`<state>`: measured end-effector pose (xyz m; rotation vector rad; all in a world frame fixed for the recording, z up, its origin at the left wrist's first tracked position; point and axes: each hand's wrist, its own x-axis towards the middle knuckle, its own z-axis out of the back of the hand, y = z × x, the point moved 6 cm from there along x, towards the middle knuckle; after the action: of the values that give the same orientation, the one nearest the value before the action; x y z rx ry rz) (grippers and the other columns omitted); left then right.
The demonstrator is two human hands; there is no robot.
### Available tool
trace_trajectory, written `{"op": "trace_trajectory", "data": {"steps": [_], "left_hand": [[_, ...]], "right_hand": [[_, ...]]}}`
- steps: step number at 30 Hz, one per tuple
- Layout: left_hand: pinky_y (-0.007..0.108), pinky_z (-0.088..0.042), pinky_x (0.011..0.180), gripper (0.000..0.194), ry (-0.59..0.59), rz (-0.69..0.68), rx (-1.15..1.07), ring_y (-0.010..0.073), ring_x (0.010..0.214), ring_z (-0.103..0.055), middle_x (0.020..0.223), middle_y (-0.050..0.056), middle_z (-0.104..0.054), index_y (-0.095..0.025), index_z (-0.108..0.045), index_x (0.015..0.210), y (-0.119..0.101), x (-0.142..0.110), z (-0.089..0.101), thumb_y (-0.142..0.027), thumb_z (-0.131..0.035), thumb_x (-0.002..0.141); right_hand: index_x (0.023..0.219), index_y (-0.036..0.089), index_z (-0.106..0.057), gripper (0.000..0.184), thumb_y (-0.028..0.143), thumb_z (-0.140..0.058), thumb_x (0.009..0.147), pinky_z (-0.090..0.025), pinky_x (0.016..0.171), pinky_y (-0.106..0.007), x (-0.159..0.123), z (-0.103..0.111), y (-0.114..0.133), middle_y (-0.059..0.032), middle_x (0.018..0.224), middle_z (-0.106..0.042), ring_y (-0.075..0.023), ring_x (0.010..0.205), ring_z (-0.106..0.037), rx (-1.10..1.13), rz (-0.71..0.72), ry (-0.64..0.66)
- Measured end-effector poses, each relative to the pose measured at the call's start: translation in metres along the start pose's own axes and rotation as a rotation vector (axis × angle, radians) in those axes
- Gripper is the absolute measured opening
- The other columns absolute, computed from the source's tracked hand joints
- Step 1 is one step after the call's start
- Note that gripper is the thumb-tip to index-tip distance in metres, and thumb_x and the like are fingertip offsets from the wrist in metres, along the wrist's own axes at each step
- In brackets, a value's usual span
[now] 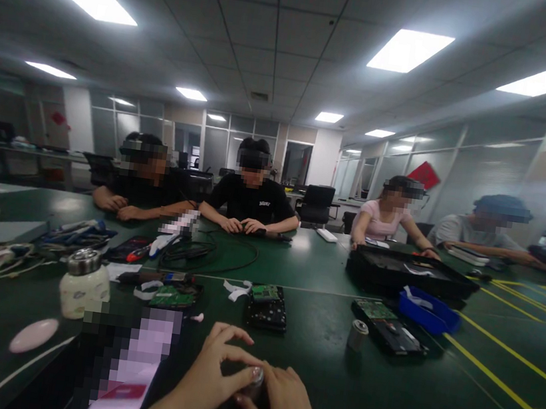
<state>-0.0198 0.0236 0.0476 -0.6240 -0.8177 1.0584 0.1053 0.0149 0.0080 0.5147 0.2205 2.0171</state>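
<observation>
A small metal cylinder (255, 382) stands at the near middle of the green table, partly covered by fingers. My left hand (210, 374) curves around it from the left, its thumb at the top rim and its index finger arched over the far side. From the other side, my right hand (288, 401) closes in with its thumb and bent fingers around the cylinder. A similar silvery cylinder (358, 335) stands upright farther right. Beyond my hands lies a black drive-like unit with a green circuit board (265, 293) and a white ribbon cable (237, 291).
Another board unit (390, 327) lies at right beside a blue tray (428, 312). A black bin (412, 275) stands farther back, near a co-worker's hands. On the left are a cream bottle (85, 286), a pink oval object (33, 335) and cables. Several people sit opposite.
</observation>
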Motion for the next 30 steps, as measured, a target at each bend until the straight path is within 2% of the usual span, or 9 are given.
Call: {"op": "trace_trajectory", "data": {"steps": [4,8,11,15,19,20,24,27,30], "left_hand": [[0.042,-0.034,0.093,0.011,-0.063,0.006,0.088,0.0229,0.100,-0.048,0.095,0.003,-0.061,-0.033,-0.073,0.074,-0.002,0.001,0.001,-0.036,-0.063,0.074],[0.041,-0.037,0.087,0.012,-0.091,0.014,0.148,0.0227,0.092,-0.050,0.086,0.004,-0.063,-0.031,-0.074,0.073,-0.003,0.001,-0.003,-0.035,-0.063,0.074],[0.041,-0.036,0.085,0.011,-0.132,0.021,0.184,0.0227,0.091,-0.050,0.083,0.003,-0.063,-0.030,-0.073,0.070,-0.006,0.000,-0.002,-0.035,-0.064,0.073],[0.038,-0.037,0.083,0.015,-0.256,0.017,0.183,0.0222,0.088,-0.052,0.079,0.001,-0.064,-0.029,-0.072,0.067,-0.003,-0.001,0.009,-0.041,-0.066,0.072],[0.038,-0.035,0.089,0.021,-0.430,0.060,0.176,0.0211,0.086,-0.054,0.079,0.001,-0.067,-0.028,-0.073,0.077,0.022,0.000,0.024,-0.044,-0.059,0.078],[0.038,-0.035,0.087,0.022,-0.433,0.094,0.198,0.0216,0.086,-0.054,0.080,0.002,-0.068,-0.027,-0.073,0.077,0.031,0.000,0.024,-0.043,-0.059,0.078],[0.037,-0.036,0.076,0.016,-0.278,0.268,0.342,0.0257,0.088,-0.052,0.080,0.002,-0.067,-0.031,-0.073,0.073,0.064,-0.001,0.015,-0.045,-0.064,0.072],[0.036,-0.034,0.077,0.016,-0.257,0.281,0.361,0.0254,0.091,-0.051,0.084,0.002,-0.066,-0.032,-0.073,0.076,0.072,-0.003,0.014,-0.045,-0.065,0.070],[0.035,-0.035,0.078,0.019,-0.265,0.276,0.339,0.0248,0.092,-0.051,0.086,0.002,-0.065,-0.033,-0.072,0.084,0.070,-0.002,0.017,-0.043,-0.067,0.069]], "right_hand": [[0.104,0.019,-0.056,0.030,0.035,-0.052,0.079,-0.037,0.080,-0.033,0.002,-0.005,-0.002,-0.0067,0.100,-0.066,-0.0231,0.090,-0.060,-0.021,0.027,0.018],[0.106,0.016,-0.056,0.032,0.027,-0.052,0.076,-0.037,0.083,-0.037,0.007,-0.016,-0.010,-0.0096,0.101,-0.067,-0.0254,0.090,-0.061,-0.071,0.000,0.074],[0.102,0.018,-0.057,0.027,0.027,-0.051,0.078,-0.038,0.080,-0.036,0.007,-0.014,-0.008,-0.0080,0.098,-0.067,-0.0252,0.089,-0.062,-0.058,0.013,0.074],[0.099,0.018,-0.057,0.024,0.033,-0.051,0.082,-0.039,0.076,-0.034,0.005,-0.007,-0.002,-0.0072,0.093,-0.067,-0.0244,0.085,-0.062,-0.043,0.033,0.035],[0.096,0.016,-0.058,0.026,0.038,-0.053,0.082,-0.039,0.074,-0.035,0.004,-0.007,-0.004,-0.0088,0.087,-0.067,-0.0251,0.079,-0.061,-0.092,0.003,0.001],[0.096,0.016,-0.058,0.027,0.039,-0.054,0.082,-0.039,0.075,-0.035,0.004,-0.008,-0.004,-0.0088,0.087,-0.067,-0.0251,0.079,-0.062,-0.096,0.003,-0.006],[0.102,0.016,-0.057,0.031,0.041,-0.054,0.082,-0.040,0.078,-0.035,0.004,-0.011,-0.006,-0.0094,0.090,-0.067,-0.0252,0.082,-0.062,-0.100,0.011,-0.010],[0.108,0.015,-0.056,0.036,0.041,-0.053,0.083,-0.040,0.081,-0.037,0.004,-0.012,-0.007,-0.0113,0.095,-0.067,-0.0263,0.086,-0.063,-0.121,0.006,0.006],[0.110,0.013,-0.056,0.039,0.042,-0.051,0.084,-0.042,0.079,-0.038,0.004,-0.013,-0.007,-0.0141,0.098,-0.067,-0.0275,0.087,-0.062,-0.152,-0.004,0.038]]}}
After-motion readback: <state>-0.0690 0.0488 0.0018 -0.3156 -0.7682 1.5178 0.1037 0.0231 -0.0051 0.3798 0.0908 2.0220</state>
